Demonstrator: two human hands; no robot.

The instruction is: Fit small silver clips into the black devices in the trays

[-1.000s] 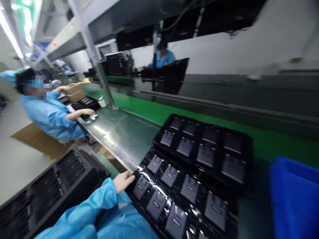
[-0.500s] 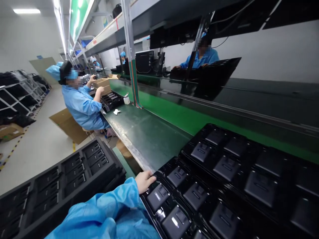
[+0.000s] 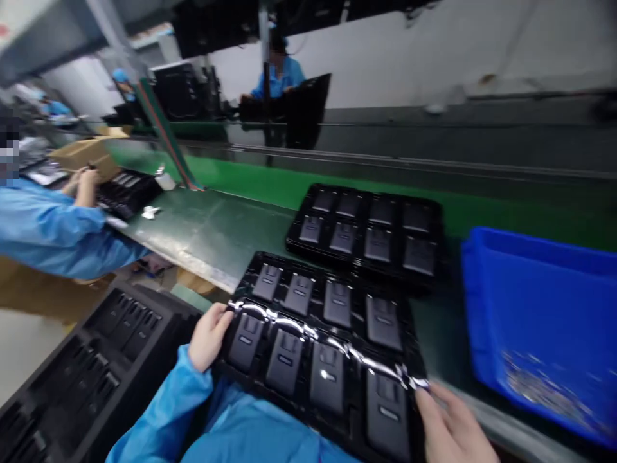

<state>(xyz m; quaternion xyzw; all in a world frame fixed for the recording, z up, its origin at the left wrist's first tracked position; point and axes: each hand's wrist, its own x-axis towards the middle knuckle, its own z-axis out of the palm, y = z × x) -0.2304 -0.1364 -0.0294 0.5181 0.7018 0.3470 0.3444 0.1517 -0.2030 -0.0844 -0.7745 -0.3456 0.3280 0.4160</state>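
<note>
Both hands hold a black plastic tray [image 3: 308, 328] that overhangs the near edge of the bench in front of my body. Several dark grey rectangular plastic cases [image 3: 326, 379] sit in its pockets in two rows. At the tray's left edge, my left hand [image 3: 208, 335] is closed with the thumb over the rim. My right hand [image 3: 456, 424] grips the right edge near the lower right; its fingertips are partly hidden. Behind this tray, a second black tray [image 3: 359, 260] with similar cases rests on the bench.
A blue bin [image 3: 544, 308] holding small shiny pieces stands at the right. Left of me is a black foam tray [image 3: 91, 360] with slots. A co-worker [image 3: 53, 218] sits at the far left beside a cardboard box [image 3: 87, 154]. A post [image 3: 161, 132] rises from the green bench [image 3: 216, 225].
My view has turned right, bringing the blue bin and my right hand into sight. The held tray now extends toward my body, with my left hand still on its edge.
</note>
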